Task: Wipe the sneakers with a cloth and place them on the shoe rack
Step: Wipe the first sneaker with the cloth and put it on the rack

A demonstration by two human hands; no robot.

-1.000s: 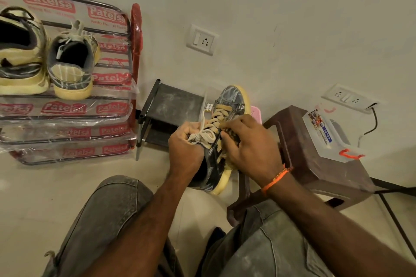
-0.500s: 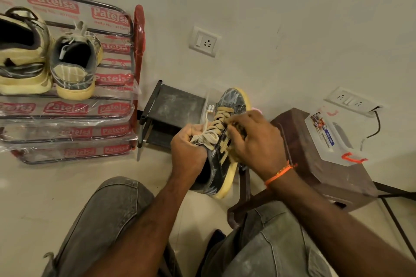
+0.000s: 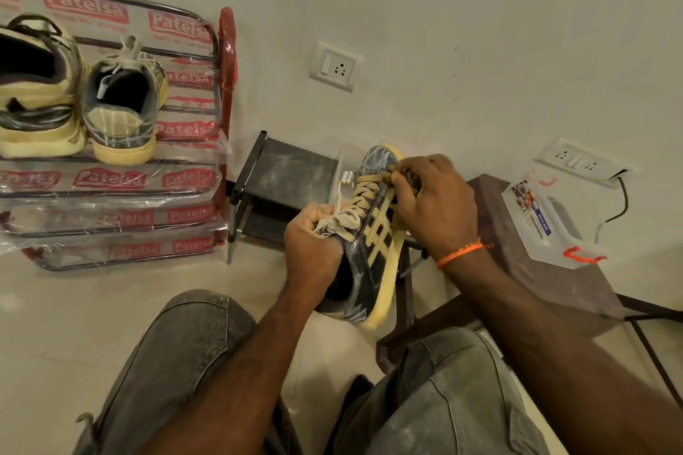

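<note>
one sneaker [image 3: 369, 236], toe away, heel near

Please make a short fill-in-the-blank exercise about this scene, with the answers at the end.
1. The left hand grips the sneaker near its ____.
2. The shoe rack holds ____ shoes.
3. The right hand wears an ____ wrist thread.
4. The clear box lies on a brown ____.

Answers: heel opening; two; orange; stool

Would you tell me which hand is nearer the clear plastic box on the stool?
Right. The right hand works at the sneaker's laces just beside the clear plastic box; the left hand is farther away.
</note>
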